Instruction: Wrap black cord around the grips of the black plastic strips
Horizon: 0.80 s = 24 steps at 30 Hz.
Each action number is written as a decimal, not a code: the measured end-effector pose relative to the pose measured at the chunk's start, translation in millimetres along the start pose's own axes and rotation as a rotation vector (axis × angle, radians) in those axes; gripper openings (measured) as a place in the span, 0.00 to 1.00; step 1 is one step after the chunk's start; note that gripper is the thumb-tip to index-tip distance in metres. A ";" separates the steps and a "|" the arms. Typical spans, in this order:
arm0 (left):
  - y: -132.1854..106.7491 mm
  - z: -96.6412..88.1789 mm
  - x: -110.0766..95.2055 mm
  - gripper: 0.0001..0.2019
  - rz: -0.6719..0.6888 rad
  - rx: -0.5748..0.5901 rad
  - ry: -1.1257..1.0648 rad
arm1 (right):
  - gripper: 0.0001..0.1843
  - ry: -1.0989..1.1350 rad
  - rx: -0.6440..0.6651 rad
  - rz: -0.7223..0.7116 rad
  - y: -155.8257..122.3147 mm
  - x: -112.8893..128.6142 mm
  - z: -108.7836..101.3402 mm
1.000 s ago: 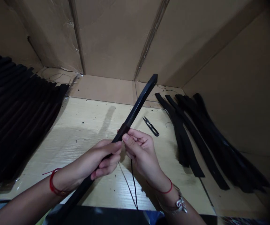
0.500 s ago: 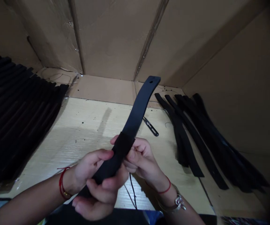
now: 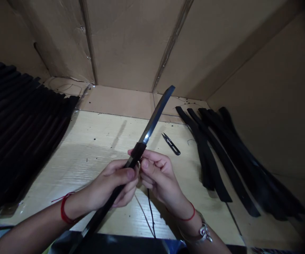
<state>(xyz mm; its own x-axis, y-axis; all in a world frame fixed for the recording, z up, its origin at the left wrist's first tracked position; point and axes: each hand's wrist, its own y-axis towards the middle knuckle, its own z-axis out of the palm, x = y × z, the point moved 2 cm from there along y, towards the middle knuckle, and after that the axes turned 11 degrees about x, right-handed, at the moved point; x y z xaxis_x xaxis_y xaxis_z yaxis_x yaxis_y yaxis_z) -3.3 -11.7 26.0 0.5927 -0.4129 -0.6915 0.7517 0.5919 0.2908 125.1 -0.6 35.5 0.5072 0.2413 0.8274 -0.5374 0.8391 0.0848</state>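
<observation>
A long, curved black strip slants up across the middle, seen nearly edge-on. Its far part is bare and shiny. A dark sleeve with a ridged edge wraps it lower down. My left hand is closed around the sleeved part, thumb on top. At the sleeve's end, my right hand has thumb and fingers pinched together, with a fingertip behind the strip; whatever lies in the pinch is hidden. Below this hand hangs a thin black cord. Black thread snips lie on the table, beyond my right hand.
Many dark strips lie in a row along the left. Several loose black strips rest at the right. Cardboard walls enclose the back and right of the pale table. Small dark scraps are scattered about.
The strip has turned from showing its broad face to nearly edge-on. My left hand has rolled with it, while my right hand stays at the sleeve's end.
</observation>
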 end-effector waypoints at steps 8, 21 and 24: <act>4.3 -0.9 0.2 0.18 -0.117 -0.011 -0.049 | 0.12 -0.234 -0.170 0.015 -0.6 4.6 -8.0; -1.1 -0.9 0.6 0.19 -0.022 -0.229 -0.009 | 0.09 -0.102 -0.060 -0.009 2.6 -1.5 -2.3; -1.0 0.0 5.3 0.21 -0.028 0.028 -0.250 | 0.15 -0.108 0.010 0.021 0.5 4.8 1.0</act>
<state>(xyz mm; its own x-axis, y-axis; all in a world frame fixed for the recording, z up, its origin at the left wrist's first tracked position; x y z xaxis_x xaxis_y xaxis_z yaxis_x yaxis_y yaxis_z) -0.9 -14.5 22.0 0.6222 -0.5894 -0.5152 0.7744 0.5600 0.2946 126.5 0.5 40.1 0.4207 0.2045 0.8839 -0.5543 0.8292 0.0719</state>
